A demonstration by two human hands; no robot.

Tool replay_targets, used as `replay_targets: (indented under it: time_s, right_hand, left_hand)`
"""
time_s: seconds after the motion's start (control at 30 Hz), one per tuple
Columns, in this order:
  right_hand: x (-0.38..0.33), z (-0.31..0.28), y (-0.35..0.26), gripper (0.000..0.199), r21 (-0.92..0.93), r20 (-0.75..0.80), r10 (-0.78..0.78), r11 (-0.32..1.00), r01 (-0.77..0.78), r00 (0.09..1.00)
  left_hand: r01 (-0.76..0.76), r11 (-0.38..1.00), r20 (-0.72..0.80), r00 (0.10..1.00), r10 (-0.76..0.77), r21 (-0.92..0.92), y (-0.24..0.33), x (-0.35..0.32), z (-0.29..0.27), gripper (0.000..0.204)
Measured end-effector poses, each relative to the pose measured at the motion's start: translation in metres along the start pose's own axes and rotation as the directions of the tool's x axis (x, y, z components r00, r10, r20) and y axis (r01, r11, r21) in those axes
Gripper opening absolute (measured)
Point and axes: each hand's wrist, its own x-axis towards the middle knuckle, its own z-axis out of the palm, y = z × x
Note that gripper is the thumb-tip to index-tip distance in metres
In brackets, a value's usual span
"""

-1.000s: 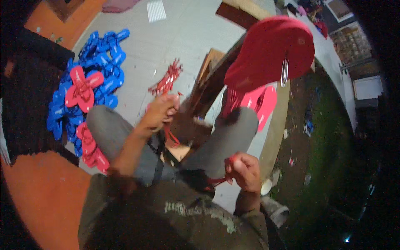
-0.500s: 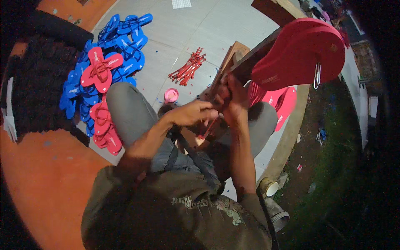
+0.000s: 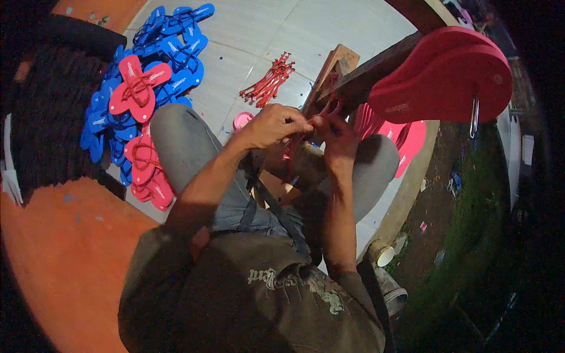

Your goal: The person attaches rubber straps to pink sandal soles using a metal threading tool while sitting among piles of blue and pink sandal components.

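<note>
My left hand [image 3: 275, 126] and my right hand [image 3: 338, 141] meet above my lap, fingertips pinched close together on a red flip-flop strap [image 3: 333, 107]. Part of the strap loops up by the wooden beam, and a red length hangs below the fingers; the pinched spot itself is mostly hidden. Just past my right hand, thick red flip-flop soles [image 3: 438, 79] lie stacked at the beam's end, with a metal loop [image 3: 474, 117] sticking out of them. A pile of loose red straps [image 3: 268, 79] lies on the tiles beyond my hands.
Blue flip-flops [image 3: 182, 76] are heaped at the left, with red flip-flops [image 3: 138, 91] on and beside them. A pink round container [image 3: 242, 120] sits behind my left hand. The wooden beam [image 3: 371, 67] slants up to the right. More red soles [image 3: 403, 147] lie by my right knee.
Both hands have drawn together and risen slightly, fingertips now pinched at one spot. Red strap loops now show above my right hand. The view has shifted a little.
</note>
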Motion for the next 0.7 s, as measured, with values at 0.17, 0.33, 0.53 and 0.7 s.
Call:
replay_targets:
  time_s: [0.17,0.33,0.53,0.7]
  right_hand:
    - [-0.001,-0.009,-0.008,0.025,0.287,0.275,0.104,0.94,-0.185,0.956]
    - [0.002,0.017,0.019,0.016,0.862,0.394,-0.018,0.354,-0.363,0.919]
    - [-0.004,0.019,0.012,0.019,0.852,0.457,0.075,0.251,-0.46,0.886]
    - [-0.007,0.012,0.009,0.02,0.844,0.406,0.011,0.378,-0.38,0.914]
  left_hand:
    - [0.105,0.966,0.046,0.994,-0.096,-0.237,-0.003,-0.003,-0.018,0.03]
    - [0.182,0.784,0.174,0.98,-0.096,-0.593,-0.013,-0.003,-0.005,0.033]
    - [0.178,0.691,0.175,0.982,-0.076,-0.7,-0.012,-0.007,0.001,0.03]
    - [0.156,0.683,0.16,0.985,-0.059,-0.714,-0.025,-0.003,0.007,0.031]
